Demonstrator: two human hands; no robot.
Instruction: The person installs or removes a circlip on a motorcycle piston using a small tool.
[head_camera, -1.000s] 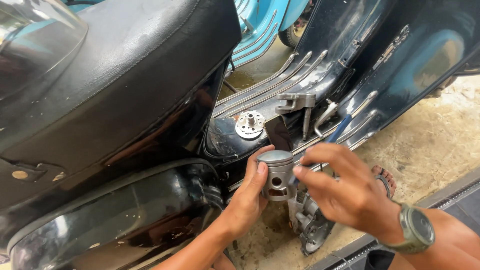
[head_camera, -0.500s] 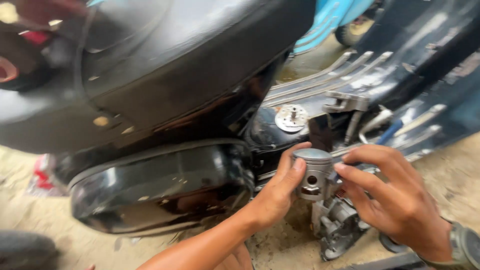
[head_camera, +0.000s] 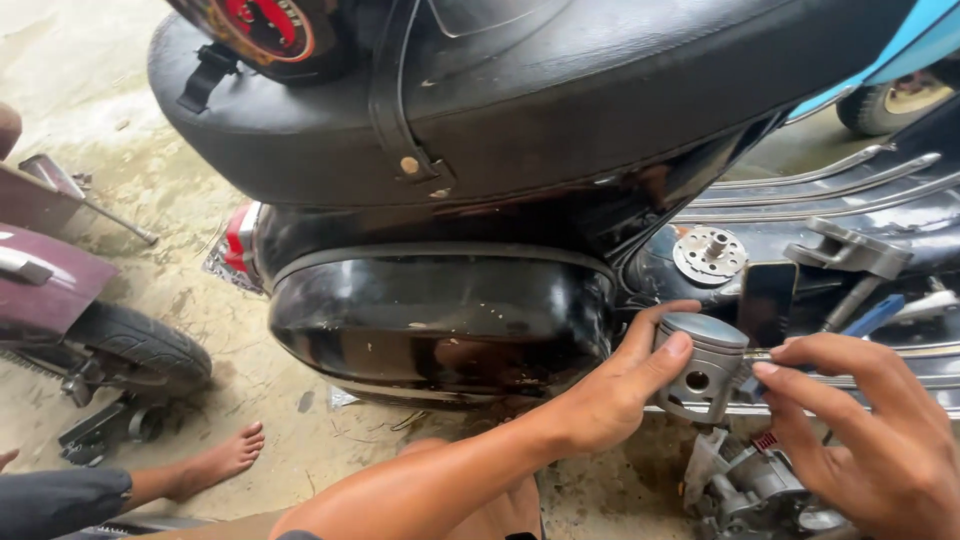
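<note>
We see left hand (head_camera: 610, 385) lower centre, thumb and fingers clamping grey piston (head_camera: 702, 366); piston upright, crown up, long axis vertical. Right hand (head_camera: 880, 440) lower right, fingers spread, empty, just beside.

Matt grey metal piston (head_camera: 702, 366), glossy black side panel (head_camera: 440, 320) (reflective), matt seat (head_camera: 560, 90)

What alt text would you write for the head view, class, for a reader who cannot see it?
A left hand grips a grey metal piston beside a black scooter's side panel, while the right hand hovers open close by. The black seat fills the top, and a bare foot rests on the concrete floor.
</note>
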